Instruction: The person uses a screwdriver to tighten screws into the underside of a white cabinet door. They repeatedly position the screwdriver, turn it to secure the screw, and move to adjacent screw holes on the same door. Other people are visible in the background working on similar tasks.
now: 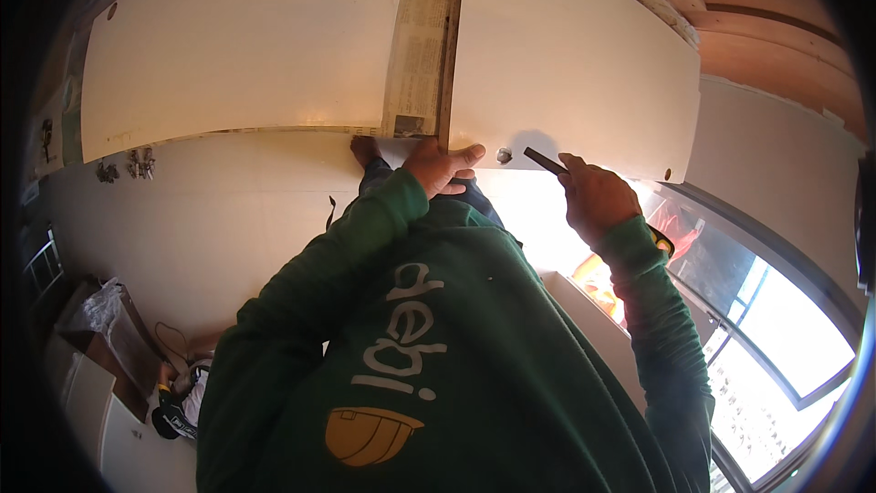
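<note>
Gripping dark narrow tool (545, 161) firmly in right hand (598, 196); pointing it toward round hole (504, 156) along near edge of white panel (575, 55); holding left hand (443, 167) apart from right, at panel's near left corner, cannot tell whether clamped there; newspaper (415, 55) farther left, beside second white panel (246, 36)

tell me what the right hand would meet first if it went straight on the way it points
With its dark bar-shaped tool leading, the right hand would probably meet the white panel first, near the round hole; how far the tool stands off the panel is unclear.
</note>
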